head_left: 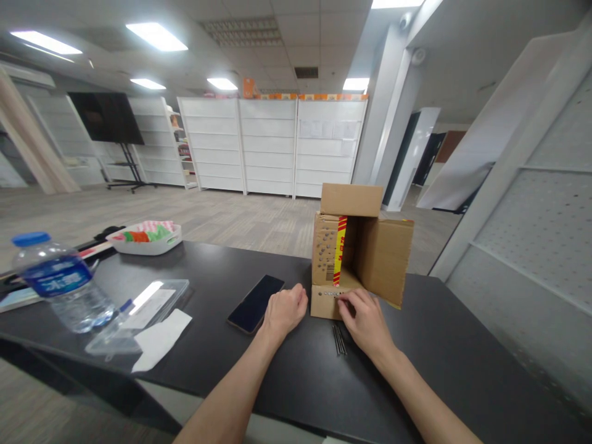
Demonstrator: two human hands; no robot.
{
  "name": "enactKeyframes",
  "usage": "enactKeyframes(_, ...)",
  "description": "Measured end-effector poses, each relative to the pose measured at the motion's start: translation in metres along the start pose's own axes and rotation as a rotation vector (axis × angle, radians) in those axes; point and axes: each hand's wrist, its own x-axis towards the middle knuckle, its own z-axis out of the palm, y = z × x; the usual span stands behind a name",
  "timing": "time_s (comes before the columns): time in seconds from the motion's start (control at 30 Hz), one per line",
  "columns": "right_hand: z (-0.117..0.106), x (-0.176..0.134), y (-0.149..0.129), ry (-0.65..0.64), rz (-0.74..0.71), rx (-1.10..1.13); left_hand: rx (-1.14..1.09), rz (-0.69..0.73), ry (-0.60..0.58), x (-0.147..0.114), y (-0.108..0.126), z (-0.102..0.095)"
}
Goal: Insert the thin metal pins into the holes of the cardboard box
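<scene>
An open cardboard box (361,246) stands on the dark table, its flaps folded out. Small dark round pieces dot its left flap (322,259), beside a yellow and red tape strip. Along the front lower flap (319,306) runs a row of small shiny pieces (330,294). My right hand (365,317) has its fingertips pinched together at the right end of that row; whatever they hold is too small to name. Left of the box, my left hand (285,306) is closed in a fist, its contents hidden. Several thin metal rods (339,340) lie in front of the box.
A black phone (256,303) lies left of my left hand. Farther left are a clear plastic case (160,302), a white paper piece (161,339) and a water bottle (65,283). A white tray (148,245) with colourful items sits at the table's back left.
</scene>
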Motion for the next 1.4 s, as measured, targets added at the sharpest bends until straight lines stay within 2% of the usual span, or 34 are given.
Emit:
enactKeyframes(0.1, -0.009, -0.006, -0.005, -0.077, -0.014, 0.032, 0.005, 0.006, 0.001, 0.0, 0.0, -0.001)
enactKeyframes(0.37, -0.028, -0.026, -0.013, -0.228, -0.199, 0.092, -0.006, -0.032, -0.037, -0.002, 0.004, -0.007)
enactKeyframes(1.0, -0.03, -0.034, -0.019, -0.332, -0.268, 0.087, 0.008, -0.015, -0.012, -0.001, 0.002, -0.003)
enactKeyframes(1.4, -0.029, -0.031, -0.02, -0.304, -0.303, 0.078, -0.018, -0.042, -0.037, -0.002, 0.004, -0.008)
